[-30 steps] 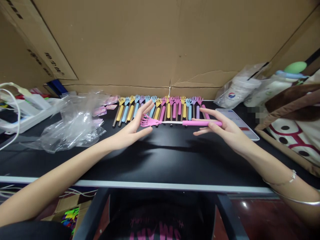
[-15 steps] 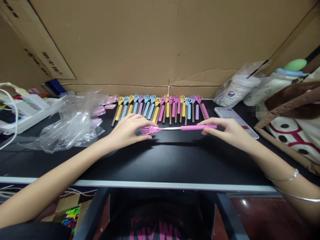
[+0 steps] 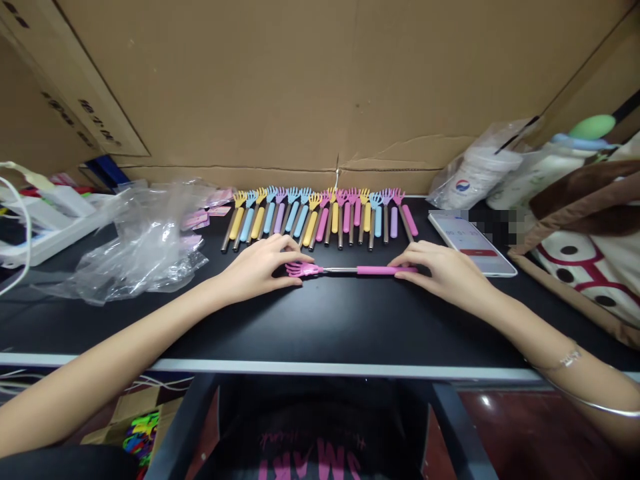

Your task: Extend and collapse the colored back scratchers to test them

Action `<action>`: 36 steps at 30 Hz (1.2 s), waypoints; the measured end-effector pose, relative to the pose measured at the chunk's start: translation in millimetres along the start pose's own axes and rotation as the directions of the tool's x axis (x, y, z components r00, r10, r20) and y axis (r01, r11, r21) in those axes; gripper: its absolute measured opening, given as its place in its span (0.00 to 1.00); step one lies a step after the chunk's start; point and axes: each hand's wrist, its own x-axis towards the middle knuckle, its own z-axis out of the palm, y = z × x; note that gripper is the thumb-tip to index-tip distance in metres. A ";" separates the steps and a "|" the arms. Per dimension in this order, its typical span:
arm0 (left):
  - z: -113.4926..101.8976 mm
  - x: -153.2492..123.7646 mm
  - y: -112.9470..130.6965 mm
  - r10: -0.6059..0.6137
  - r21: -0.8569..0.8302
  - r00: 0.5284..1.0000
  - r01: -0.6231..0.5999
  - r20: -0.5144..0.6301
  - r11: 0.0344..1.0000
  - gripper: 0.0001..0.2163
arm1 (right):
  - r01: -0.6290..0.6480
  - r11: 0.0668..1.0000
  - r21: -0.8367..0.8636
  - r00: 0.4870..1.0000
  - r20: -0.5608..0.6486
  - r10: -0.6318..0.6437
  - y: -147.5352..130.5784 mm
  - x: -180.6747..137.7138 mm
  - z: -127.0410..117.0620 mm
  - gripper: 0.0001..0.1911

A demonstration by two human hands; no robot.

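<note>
A pink telescopic back scratcher [image 3: 350,270] lies crosswise on the black table [image 3: 320,320], partly extended so its metal rod shows. My left hand [image 3: 260,263] pinches the pink claw end with curled fingers. My right hand [image 3: 440,270] grips the pink handle end. Just beyond them, a row of several yellow, blue, purple and pink back scratchers [image 3: 320,217] lies side by side, claws pointing toward the cardboard wall.
Crumpled clear plastic bags [image 3: 145,243] lie at the left, with a white power strip [image 3: 50,227] beyond them. A phone [image 3: 470,243] lies at the right, next to a bagged cup [image 3: 475,177] and a tote bag [image 3: 590,253]. Cardboard [image 3: 320,87] walls the back.
Both hands have lowered the pink scratcher from above the table onto its surface and closed on its ends. The scratcher looks shorter than before.
</note>
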 end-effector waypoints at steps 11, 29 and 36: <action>1.4 -2.9 -1.6 -0.047 -0.081 0.998 0.051 0.051 0.995 0.18 | -0.049 0.998 0.031 0.999 0.010 0.048 -0.5 -3.6 0.9 0.14; 6.2 -5.3 2.1 -0.072 -0.081 0.997 0.074 0.027 0.994 0.18 | 0.012 1.000 -0.021 1.000 0.023 -0.011 -6.1 -2.8 -3.6 0.12; 6.2 -4.7 2.7 -0.058 -0.079 0.998 0.060 0.026 0.995 0.17 | 0.133 0.991 -0.029 0.989 0.076 -0.130 -29.3 16.1 -8.3 0.11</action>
